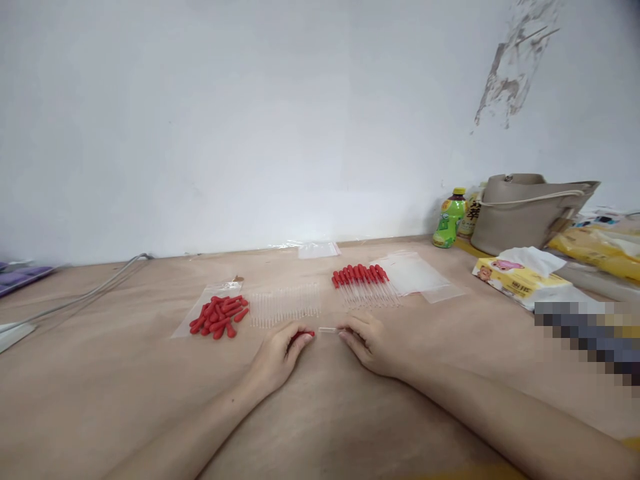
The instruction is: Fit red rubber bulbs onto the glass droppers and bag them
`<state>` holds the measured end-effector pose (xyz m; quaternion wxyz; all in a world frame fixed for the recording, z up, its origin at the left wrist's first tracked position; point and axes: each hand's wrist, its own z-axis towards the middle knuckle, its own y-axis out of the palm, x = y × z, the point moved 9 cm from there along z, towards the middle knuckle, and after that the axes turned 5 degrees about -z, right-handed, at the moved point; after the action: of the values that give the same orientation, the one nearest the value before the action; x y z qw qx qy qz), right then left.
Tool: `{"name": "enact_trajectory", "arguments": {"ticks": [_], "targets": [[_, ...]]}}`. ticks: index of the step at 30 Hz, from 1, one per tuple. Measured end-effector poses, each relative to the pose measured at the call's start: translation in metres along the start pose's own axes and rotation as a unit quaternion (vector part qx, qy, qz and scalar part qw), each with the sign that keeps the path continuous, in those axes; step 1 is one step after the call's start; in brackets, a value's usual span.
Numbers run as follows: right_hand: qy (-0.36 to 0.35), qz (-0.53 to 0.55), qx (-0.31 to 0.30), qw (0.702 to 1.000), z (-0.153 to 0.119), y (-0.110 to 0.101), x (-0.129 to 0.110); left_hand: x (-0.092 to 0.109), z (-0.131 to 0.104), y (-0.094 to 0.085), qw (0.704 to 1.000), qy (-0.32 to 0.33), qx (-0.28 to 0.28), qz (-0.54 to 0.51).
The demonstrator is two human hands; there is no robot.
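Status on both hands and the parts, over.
Left hand pinching red bulb. Right hand holding clear tube. Bulb and tube apart. No obstruction visible between them.

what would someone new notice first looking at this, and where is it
Red jumps out first: a loose heap of red bulbs left of centre, and a row of red-topped droppers right of centre. Between and nearer the viewer, the left hand holds a single red bulb facing a clear tube in the right hand. The bright green bottle stands farther back, at right.
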<state>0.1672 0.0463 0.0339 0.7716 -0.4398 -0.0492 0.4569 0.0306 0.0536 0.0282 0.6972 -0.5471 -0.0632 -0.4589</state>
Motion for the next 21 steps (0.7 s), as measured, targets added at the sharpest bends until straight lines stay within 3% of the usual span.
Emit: {"name": "enact_trajectory", "arguments": {"ticks": [9,15,21], "targets": [[-0.024,-0.014,-0.011,1.000,0.001,0.008,-0.005,0.000,-0.001,0.002,1.000,-0.006,0.003,-0.029],[-0.038,-0.030,-0.055,0.997,0.004,0.009,-0.005,-0.001,-0.004,0.006,0.999,0.002,-0.017,-0.035],[-0.080,-0.124,-0.063,0.987,0.008,0.009,-0.012,0.008,-0.004,0.008,0.999,0.024,-0.034,0.001]]}}
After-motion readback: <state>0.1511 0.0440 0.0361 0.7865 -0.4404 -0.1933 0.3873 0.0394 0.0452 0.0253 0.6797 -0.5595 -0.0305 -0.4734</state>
